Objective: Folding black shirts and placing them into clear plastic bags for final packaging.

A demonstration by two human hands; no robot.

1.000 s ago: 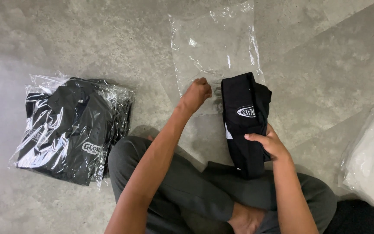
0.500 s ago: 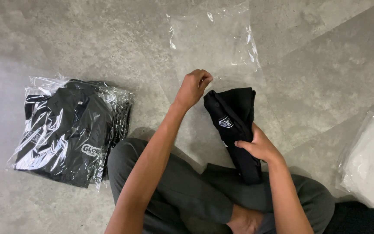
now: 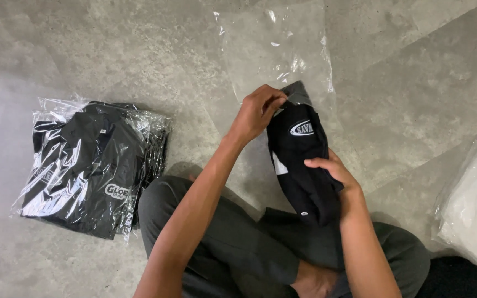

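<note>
Since the earlier frames, the left hand [image 3: 260,110] has been brought from the floor onto the top edge of the garment [image 3: 302,160], and the garment has been raised and tilted so that it is now being held over the near end of the clear bag [image 3: 274,49].

Nearest the camera, grey trousers [image 3: 238,243] are being worn by the person, who is being seen seated cross-legged on the floor [image 3: 404,83]. Just above the knees, the folded black garment is being gripped at its right edge by the right hand [image 3: 332,171], whose fingers are being closed around the cloth. Its upper corner is being pinched by the left hand, with thumb and fingers pressed together on the fabric; whether the bag's mouth is also being caught in that pinch cannot be told. A white oval patch is being shown on the garment's face.

To the left, near the knee, a stack [image 3: 89,165] of dark folded garments is being kept inside crinkled clear plastic wrap. At the right edge, a bundle [image 3: 473,204] of whitish plastic is being seen only in part, and its contents cannot be told.

Farther off, the flat transparent bag is being left lying on the floor, with nothing visible inside it. The floor itself is being shown as mottled grey concrete, with faint seams running across it.
</note>
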